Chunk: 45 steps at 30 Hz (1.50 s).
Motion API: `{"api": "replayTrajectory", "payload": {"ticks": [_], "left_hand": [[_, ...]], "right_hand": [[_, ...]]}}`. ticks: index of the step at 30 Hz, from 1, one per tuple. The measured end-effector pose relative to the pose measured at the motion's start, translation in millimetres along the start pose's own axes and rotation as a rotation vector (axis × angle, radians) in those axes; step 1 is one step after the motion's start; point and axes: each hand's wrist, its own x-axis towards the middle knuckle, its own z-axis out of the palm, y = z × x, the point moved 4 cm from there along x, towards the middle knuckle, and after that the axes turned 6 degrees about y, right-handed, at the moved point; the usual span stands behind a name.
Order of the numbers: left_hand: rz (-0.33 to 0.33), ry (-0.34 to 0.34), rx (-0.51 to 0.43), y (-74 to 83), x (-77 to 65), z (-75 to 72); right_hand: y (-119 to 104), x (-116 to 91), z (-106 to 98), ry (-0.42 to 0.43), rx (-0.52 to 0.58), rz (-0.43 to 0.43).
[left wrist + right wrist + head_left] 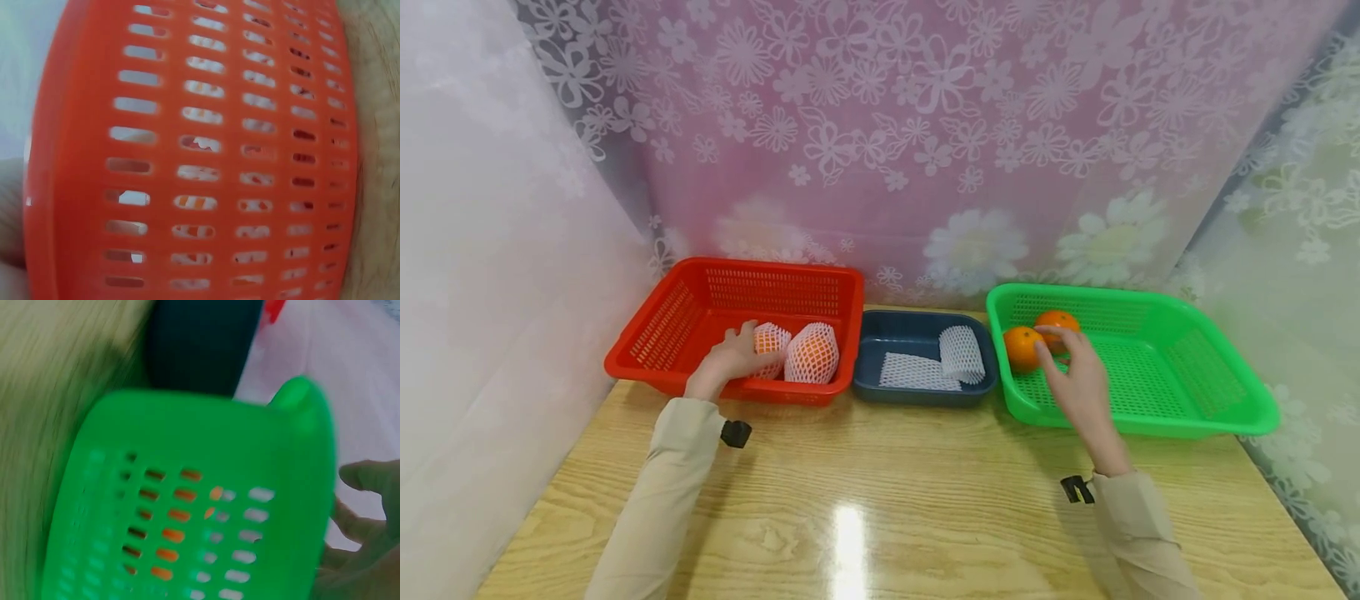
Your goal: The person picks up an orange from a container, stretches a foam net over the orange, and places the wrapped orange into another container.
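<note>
My left hand [730, 354] reaches over the front rim of the red basket [662, 367] and grips the left of two oranges in white foam nets, its thumb across the front. That netted orange [771, 340] is partly hidden by the hand. Close beside it sits the other netted orange [812, 354]. My right hand [1081, 375] is over the green basket [1165, 408], thumb and fingers spread beside two bare oranges. One bare orange [1022, 349] lies near the left wall, and another orange [1057, 322] lies behind it, partly covered by the fingers.
Between the baskets stands a dark blue tray [868, 383]. It holds a flat foam net [917, 372] and a rounded foam net [962, 354]. All three containers stand on a wooden table [880, 467] against a flowered pink curtain [880, 167].
</note>
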Motion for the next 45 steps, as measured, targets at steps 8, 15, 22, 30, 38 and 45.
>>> {"api": "replayTrajectory", "payload": {"ticks": [8, 15, 22, 30, 38, 45], "left_hand": [[0.031, 0.196, -0.103, 0.8, -1.6, -2.7], [0.085, 0.422, -0.164, 4.6, -9.6, -10.8], [0.19, 0.522, -0.203, 29.1, -24.2, -19.3], [0.315, 0.531, -0.193, 70.1, -48.9, -16.3], [0.435, 0.501, -0.224, 105.3, -68.7, 1.1], [0.563, 0.477, -0.275, 129.2, -84.7, 12.2]], "right_hand": [[19.4, 11.8, 16.0, -0.14, -0.295, -0.047], [31.2, 18.1, 31.3, -0.284, -0.423, -0.047], [35.5, 18.5, 36.0, -0.308, -0.396, -0.02], [36.0, 19.2, 37.6, -0.294, -0.387, -0.012], [37.4, 16.8, 31.2, -0.289, -0.37, 0.111], [15.8, 17.2, 7.5, -0.055, -0.28, 0.137]]}}
